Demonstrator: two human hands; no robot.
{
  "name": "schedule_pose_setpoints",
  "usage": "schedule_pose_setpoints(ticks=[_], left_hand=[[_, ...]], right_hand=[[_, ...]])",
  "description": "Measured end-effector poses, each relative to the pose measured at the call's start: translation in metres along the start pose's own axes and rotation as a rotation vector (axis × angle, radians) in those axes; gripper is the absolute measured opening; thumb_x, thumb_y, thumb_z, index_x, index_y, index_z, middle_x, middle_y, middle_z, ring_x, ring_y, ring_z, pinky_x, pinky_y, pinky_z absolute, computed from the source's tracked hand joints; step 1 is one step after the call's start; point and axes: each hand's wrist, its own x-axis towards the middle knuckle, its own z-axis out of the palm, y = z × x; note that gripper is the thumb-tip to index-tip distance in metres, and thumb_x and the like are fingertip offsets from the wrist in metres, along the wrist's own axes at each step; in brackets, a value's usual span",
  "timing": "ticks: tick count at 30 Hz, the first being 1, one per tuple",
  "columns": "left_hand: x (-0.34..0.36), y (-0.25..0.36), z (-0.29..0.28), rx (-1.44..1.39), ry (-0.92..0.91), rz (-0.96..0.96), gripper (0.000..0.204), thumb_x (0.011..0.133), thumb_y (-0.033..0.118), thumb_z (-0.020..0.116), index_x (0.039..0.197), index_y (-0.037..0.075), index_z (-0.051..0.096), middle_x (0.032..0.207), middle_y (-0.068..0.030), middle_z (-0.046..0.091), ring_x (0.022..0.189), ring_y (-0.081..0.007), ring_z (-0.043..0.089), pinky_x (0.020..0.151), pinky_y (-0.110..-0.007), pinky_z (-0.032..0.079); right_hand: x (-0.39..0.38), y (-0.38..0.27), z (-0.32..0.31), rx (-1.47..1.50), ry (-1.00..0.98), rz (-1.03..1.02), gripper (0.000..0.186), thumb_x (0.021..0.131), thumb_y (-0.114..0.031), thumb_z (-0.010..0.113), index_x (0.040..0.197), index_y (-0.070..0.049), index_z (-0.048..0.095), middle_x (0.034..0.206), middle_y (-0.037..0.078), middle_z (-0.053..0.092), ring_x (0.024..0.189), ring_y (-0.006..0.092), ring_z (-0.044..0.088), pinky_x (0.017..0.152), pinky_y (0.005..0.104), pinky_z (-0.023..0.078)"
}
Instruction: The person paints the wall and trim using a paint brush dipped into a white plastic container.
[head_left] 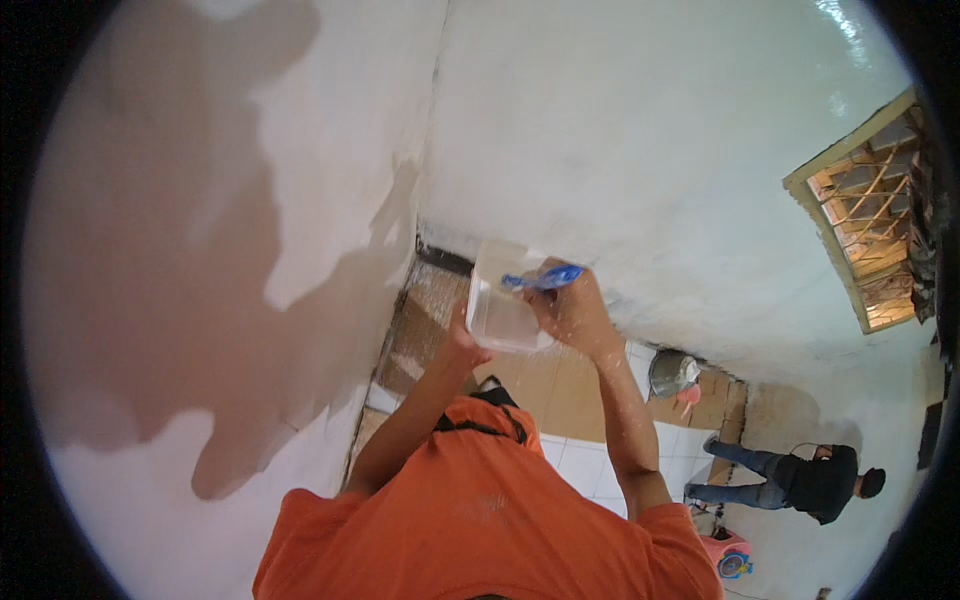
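A translucent plastic container with a pale interior is held up near the corner of the walls. My left hand grips its left side, fingers wrapped around it. My right hand is closed on a blue-handled tool, perhaps a brush, lying across the container's mouth; its head is hard to make out. Pale specks show on my right forearm.
Whitish walls meet ahead, with a barred window at right. Brown sheets lie on white floor tiles. A metal bucket stands by the wall. At far right are another person in dark clothes and a pink object.
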Motion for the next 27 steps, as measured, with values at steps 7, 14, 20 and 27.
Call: schedule_pose_setpoints(ticks=[7,14,20,27], left_hand=[[0.018,0.005,0.005,-0.080,0.032,-0.008,0.088,0.052,0.012,0.088,0.131,-0.002,0.049,0.123,-0.0173,0.062,0.115,-0.0326,0.061,0.095,-0.049,0.053],[0.062,0.031,0.024,-0.088,-0.085,0.209,0.074,0.069,0.020,0.079,0.132,-0.002,0.048,0.124,-0.0200,0.059,0.110,-0.0339,0.063,0.092,-0.049,0.054],[0.082,0.082,0.068,0.152,0.062,0.148,0.055,0.091,0.034,0.051,0.134,0.000,0.048,0.124,-0.0176,0.060,0.110,-0.0332,0.063,0.092,-0.050,0.054],[0.119,0.090,0.065,-0.112,0.180,0.029,0.047,0.096,0.037,0.041,0.130,0.007,0.052,0.120,-0.0134,0.062,0.110,-0.0304,0.062,0.092,-0.049,0.053]], right_hand=[[0.007,0.000,-0.004,-0.147,0.088,-0.105,0.010,0.077,-0.005,0.067,0.086,-0.002,0.066,0.075,0.015,0.061,0.070,0.0340,0.060,0.062,0.0407,0.049],[0.039,-0.003,-0.005,-0.089,0.149,-0.207,0.022,0.078,0.004,0.065,0.097,-0.002,0.071,0.074,0.012,0.059,0.058,0.0214,0.053,0.054,0.0305,0.045],[0.065,-0.007,-0.014,-0.046,0.183,-0.229,0.023,0.078,0.005,0.065,0.099,-0.001,0.071,0.074,0.012,0.059,0.059,0.0201,0.054,0.053,0.0309,0.045],[0.087,0.007,-0.020,-0.037,0.229,-0.270,0.015,0.080,-0.005,0.066,0.095,-0.004,0.069,0.078,0.014,0.061,0.066,0.0337,0.060,0.060,0.0407,0.050]])
